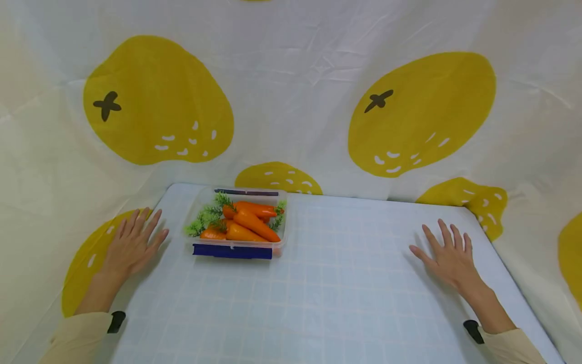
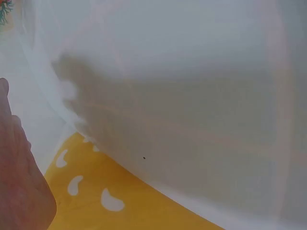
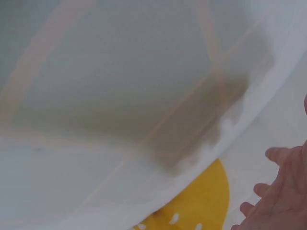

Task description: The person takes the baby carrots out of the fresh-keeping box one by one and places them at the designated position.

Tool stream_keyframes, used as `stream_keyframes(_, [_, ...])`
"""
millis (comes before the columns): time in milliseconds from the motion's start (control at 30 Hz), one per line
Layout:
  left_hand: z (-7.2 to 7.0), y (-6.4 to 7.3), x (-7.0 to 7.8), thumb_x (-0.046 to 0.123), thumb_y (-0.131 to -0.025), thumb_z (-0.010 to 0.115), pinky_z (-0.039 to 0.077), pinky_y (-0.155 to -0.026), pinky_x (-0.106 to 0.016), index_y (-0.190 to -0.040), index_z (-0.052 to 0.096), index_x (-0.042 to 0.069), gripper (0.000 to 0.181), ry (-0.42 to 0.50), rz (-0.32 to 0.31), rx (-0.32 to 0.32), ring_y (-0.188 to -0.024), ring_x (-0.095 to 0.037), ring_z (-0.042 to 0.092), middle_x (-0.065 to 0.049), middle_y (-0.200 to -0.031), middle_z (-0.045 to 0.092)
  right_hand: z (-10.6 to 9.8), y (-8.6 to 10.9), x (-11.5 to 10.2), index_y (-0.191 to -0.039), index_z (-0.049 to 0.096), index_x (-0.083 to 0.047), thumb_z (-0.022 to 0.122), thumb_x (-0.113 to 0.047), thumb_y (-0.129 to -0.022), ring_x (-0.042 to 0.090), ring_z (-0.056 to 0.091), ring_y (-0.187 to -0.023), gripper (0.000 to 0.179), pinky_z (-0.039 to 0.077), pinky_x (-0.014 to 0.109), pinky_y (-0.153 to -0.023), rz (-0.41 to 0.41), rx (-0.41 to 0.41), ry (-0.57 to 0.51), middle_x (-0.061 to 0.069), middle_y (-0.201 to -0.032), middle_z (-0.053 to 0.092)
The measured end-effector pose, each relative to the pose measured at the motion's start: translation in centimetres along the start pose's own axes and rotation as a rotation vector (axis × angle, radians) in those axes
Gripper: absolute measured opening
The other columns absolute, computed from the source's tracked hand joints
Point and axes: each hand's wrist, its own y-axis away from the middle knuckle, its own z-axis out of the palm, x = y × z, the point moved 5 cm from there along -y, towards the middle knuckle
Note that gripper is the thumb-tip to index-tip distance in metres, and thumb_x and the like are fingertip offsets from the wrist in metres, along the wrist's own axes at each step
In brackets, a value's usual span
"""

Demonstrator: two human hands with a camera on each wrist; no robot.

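A clear plastic food container (image 1: 281, 242) with a dark blue clip along its front stands at the back left of the table. Inside it lie several orange carrots (image 1: 247, 222) with green leafy tops. My left hand (image 1: 132, 245) hovers over the table's left edge, fingers spread, with nothing in it; the container is the nearest thing to it. Over the right side, my right hand (image 1: 447, 260) is held with its fingers apart, also holding nothing. Each wrist view shows the hand's shadow on the tabletop below.
The table (image 1: 345, 283) has a pale blue checked cover. Behind and beside it hangs a white cloth (image 1: 291, 101) printed with large yellow fruit, close against the table's back edge. Dark bands show at both cuffs.
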Motion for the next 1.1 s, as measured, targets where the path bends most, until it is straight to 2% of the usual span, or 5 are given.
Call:
stream_keyframes(367, [-0.4,-0.3,0.4,0.047,-0.11,0.037,-0.008,-0.125,-0.055,-0.164,0.019,0.008,0.07,-0.011,-0.021,-0.012,-0.151,-0.048,0.011,-0.03,-0.163,0.02,-0.3,-0.6,-1.1,-0.154,0.038,0.0,0.056,-0.053,-0.101,0.058,0.015,-0.141,0.078,-0.001,0.071,-0.119,-0.034,0.052,-0.025,0.037,-0.158,0.019])
stream_keyframes(533, [-1.0,-0.5,0.9,0.041,-0.109,0.043,0.001,-0.125,-0.058,-0.159,0.031,0.001,0.066,0.0,-0.028,0.051,-0.145,-0.052,0.02,-0.034,-0.156,0.028,-0.7,-0.9,-2.3,-0.144,0.048,0.002,0.062,-0.039,-0.101,0.057,0.027,-0.135,0.062,0.013,0.072,-0.116,-0.089,0.172,-0.06,0.037,-0.149,0.034])
stream_keyframes(733, [-2.1,-0.8,1.7,0.027,-0.106,0.055,0.034,-0.11,-0.067,-0.141,0.053,-0.006,0.048,0.051,-0.047,0.191,-0.125,-0.054,0.044,-0.036,-0.139,0.047,-1.5,-1.1,-3.8,-0.122,0.062,0.008,0.071,-0.011,-0.093,0.052,0.052,-0.113,0.036,0.04,0.071,-0.097,-0.154,0.344,-0.104,0.032,-0.123,0.058])
stream_keyframes(867, [-2.9,-0.9,2.2,0.021,-0.106,0.056,0.043,-0.096,-0.069,-0.126,0.063,-0.008,0.036,0.12,-0.077,0.273,-0.11,-0.053,0.054,-0.034,-0.125,0.057,-1.5,-1.4,-4.6,-0.116,0.066,0.007,0.072,-0.005,-0.092,0.049,0.056,-0.106,0.028,0.045,0.068,-0.092,-0.131,0.352,-0.164,0.029,-0.116,0.063])
stream_keyframes(1100, [-3.7,-1.3,3.0,0.029,-0.109,0.05,0.046,-0.091,-0.067,-0.128,0.064,-0.005,0.041,0.21,-0.168,0.276,-0.109,-0.048,0.058,-0.031,-0.126,0.058,-1.0,-2.1,-6.5,-0.117,0.068,0.006,0.069,-0.005,-0.095,0.046,0.058,-0.106,0.025,0.046,0.065,-0.093,-0.093,0.322,-0.254,0.027,-0.116,0.065])
